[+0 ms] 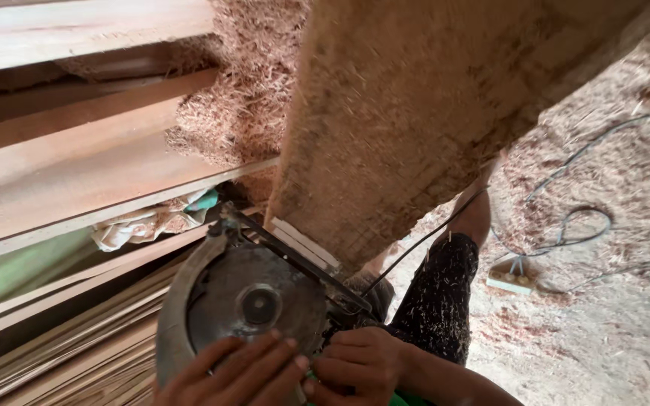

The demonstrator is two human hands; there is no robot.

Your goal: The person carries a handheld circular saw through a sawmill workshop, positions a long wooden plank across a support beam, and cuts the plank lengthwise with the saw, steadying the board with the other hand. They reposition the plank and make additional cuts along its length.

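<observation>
Sawdust coats nearly everything in view, from the floor (611,323) at three o'clock to the heap (242,98) at twelve o'clock. Low in the middle, at six o'clock, both hands are on a circular saw (246,304). Its round blade and grey guard face the camera, and its base plate (295,259) runs up toward one o'clock, where it meets the edge of a big rough plank (415,105). That plank fills the upper centre and right, slanting down from one o'clock to the saw, its face furred with fibres. The left hand (231,376) lies spread over the lower part of the blade guard, fingers loose and fanned out, pressing on it rather than gripping round anything. The right hand (359,365) sits just beside it at five o'clock, fingers curled shut on part of the saw behind the blade; what exactly it clasps is hidden by the fingers. A black cord (423,240) leads from the saw up toward two o'clock, passing the person's leg in dark, dust-speckled shorts (438,301). At three o'clock more cable (573,233) loops across the floor, near a small pale block (509,282) half sunk in shavings. Smooth planed boards (77,165) are stacked from nine to eleven o'clock, with thin slats (62,353) piled below at eight o'clock and a crumpled rag (152,222) tucked between them, just left of the saw.
</observation>
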